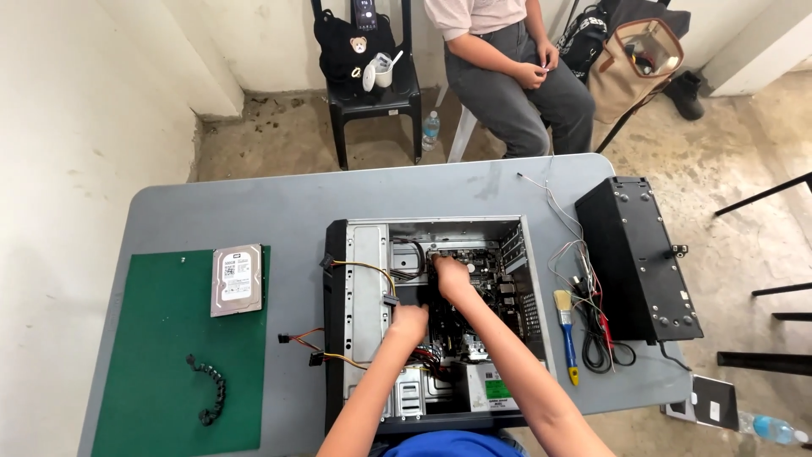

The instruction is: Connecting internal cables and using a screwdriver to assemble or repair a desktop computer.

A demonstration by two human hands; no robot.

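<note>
Hands work inside the open case [364,254] mid-table: left hand [409,322] curled, right hand [449,274] curled on the motherboard [486,288]; grip unclear.

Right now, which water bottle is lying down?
The water bottle on the floor at the bottom right lies on its side; the other bottle, by the black chair, stands upright.

On the green mat [169,372] to your left lies a hard drive [236,280], its top covered by a white rectangular label with dark print. Inside the open case [364,254], near your edge, the power supply [491,391] carries a pale sticker with a bright green patch. On the black chair [376,101] across the table, a phone [364,14] stands upright, its screen dark with small light marks.
</note>
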